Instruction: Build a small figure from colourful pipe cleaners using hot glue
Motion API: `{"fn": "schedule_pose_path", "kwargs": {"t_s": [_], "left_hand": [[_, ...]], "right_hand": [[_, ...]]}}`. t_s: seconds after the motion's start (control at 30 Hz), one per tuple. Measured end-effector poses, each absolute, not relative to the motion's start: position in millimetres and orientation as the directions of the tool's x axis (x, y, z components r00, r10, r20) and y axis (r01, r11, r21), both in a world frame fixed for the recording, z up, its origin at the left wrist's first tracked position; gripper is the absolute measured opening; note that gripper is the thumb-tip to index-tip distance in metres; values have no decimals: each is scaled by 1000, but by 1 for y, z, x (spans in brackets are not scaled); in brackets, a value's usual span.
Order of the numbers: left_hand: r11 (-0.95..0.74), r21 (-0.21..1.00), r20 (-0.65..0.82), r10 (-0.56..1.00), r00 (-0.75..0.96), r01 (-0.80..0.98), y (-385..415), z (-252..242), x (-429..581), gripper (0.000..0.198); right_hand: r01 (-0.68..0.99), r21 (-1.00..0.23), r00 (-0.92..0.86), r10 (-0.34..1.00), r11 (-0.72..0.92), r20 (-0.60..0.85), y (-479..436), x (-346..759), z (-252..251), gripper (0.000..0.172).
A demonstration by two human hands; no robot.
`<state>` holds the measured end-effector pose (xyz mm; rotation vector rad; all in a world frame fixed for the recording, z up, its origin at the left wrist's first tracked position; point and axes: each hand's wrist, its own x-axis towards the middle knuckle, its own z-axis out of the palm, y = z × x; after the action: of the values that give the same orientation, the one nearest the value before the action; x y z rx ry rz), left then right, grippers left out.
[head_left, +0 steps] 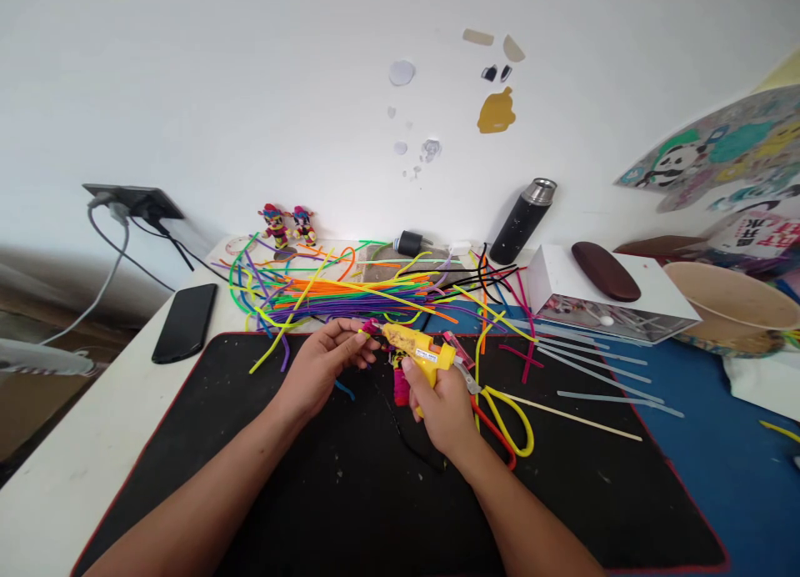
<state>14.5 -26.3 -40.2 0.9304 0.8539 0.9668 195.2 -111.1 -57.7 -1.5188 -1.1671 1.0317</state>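
Note:
My right hand (443,406) is wrapped round the handle of a yellow hot glue gun (416,345), whose nozzle points left. Close to that nozzle, my left hand (331,352) pinches a small magenta pipe-cleaner piece (370,327) between thumb and fingers. Whether the nozzle touches the piece I cannot tell. Beneath the glue gun lies a magenta, yellow and black pipe-cleaner figure part (401,381), partly covered by the gun and my right hand. Yellow-handled scissors (522,444) rest on the black mat (281,510) just right of my right hand.
Many coloured pipe cleaners (368,298) are heaped behind the mat. Clear glue sticks (612,373) and a wooden stick (575,418) lie at right. Two small figures (287,225), a phone (184,323), a black flask (523,221) and a white box (662,298) stand or lie around.

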Motion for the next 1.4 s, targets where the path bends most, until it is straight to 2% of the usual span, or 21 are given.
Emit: {"fn": "schedule_pose_path", "kwargs": {"t_s": [0.5, 1.4], "left_hand": [[280, 913, -174, 925, 337, -297, -26, -40, 15, 36], [287, 904, -178, 927, 330, -317, -25, -39, 14, 37]], "right_hand": [[116, -982, 223, 968, -147, -118, -111, 196, -53, 64], [147, -976, 218, 968, -163, -128, -110, 195, -51, 63]]}}
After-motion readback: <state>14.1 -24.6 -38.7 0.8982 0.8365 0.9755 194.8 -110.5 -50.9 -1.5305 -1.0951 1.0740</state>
